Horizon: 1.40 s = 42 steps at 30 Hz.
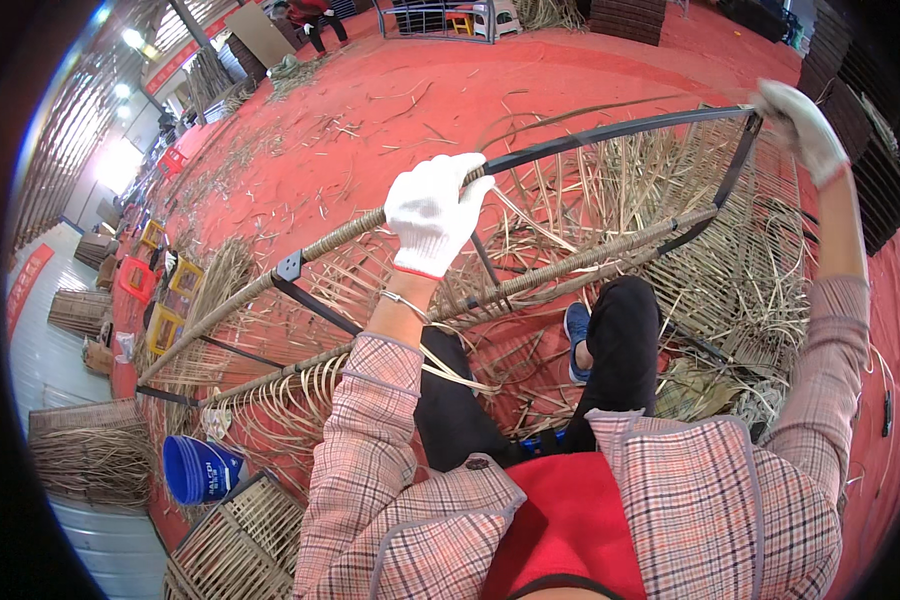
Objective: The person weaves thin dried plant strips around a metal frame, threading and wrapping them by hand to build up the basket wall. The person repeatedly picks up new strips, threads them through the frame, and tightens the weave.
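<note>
A long metal frame (610,134) lies slantwise in front of me, raised over my legs. Its bars are black and bare toward the right end. Toward the left, brown wicker strip (345,234) is wound closely round the upper bar. My left hand (430,215), in a white glove, is closed round this bar where the winding meets bare metal. Close to the frame's right corner is my right hand (808,135), also gloved in white. Motion blurs its fingers, so any strip in them cannot be made out. Pale loose strips (460,372) hang beneath the lower wound bar.
Loose strips (760,270) are heaped under and beyond the frame's right half. A blue bucket (192,470) stands at lower left beside a woven panel (232,545). Yellow and red crates (163,328) line the left. Dark stacks (860,150) rise at right. Another person (315,20) sits far back.
</note>
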Motion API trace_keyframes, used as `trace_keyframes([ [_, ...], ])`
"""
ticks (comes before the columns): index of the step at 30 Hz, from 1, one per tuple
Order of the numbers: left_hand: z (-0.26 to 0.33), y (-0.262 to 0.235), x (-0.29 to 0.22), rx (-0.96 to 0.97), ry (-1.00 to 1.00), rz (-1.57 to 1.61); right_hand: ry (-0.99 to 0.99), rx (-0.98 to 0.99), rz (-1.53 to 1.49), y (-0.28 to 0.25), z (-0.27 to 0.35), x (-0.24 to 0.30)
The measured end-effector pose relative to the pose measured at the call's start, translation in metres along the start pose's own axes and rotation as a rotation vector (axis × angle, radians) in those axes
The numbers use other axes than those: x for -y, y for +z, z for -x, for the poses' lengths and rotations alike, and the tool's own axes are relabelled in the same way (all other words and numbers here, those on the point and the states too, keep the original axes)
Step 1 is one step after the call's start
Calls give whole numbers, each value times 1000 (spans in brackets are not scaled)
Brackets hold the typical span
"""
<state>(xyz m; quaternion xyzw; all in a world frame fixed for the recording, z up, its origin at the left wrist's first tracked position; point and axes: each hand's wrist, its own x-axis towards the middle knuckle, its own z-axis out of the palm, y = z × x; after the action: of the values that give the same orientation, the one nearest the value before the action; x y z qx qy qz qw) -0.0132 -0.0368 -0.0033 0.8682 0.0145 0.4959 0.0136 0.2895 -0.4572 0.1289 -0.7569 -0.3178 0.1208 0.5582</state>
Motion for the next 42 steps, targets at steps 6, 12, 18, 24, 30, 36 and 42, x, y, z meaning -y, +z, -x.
trace_keyframes([
  [6,-3,2,1,43,-50,33,411,-729,1312,-121,108,-24],
  [12,-9,-6,-3,147,-158,85,-689,-611,1029,84,116,-19],
  [18,-11,-11,-5,215,-174,79,-418,194,90,390,73,-85],
  [24,-13,-13,-7,175,-114,50,-559,-445,-86,473,-19,-99],
  [30,-12,-8,-7,203,-133,42,-333,-19,-167,449,-49,-87],
  [36,-10,-6,-4,159,-68,-33,-497,-267,58,456,-26,-119],
  [42,16,-26,-14,-47,96,-29,-368,-175,-176,472,6,-182],
])
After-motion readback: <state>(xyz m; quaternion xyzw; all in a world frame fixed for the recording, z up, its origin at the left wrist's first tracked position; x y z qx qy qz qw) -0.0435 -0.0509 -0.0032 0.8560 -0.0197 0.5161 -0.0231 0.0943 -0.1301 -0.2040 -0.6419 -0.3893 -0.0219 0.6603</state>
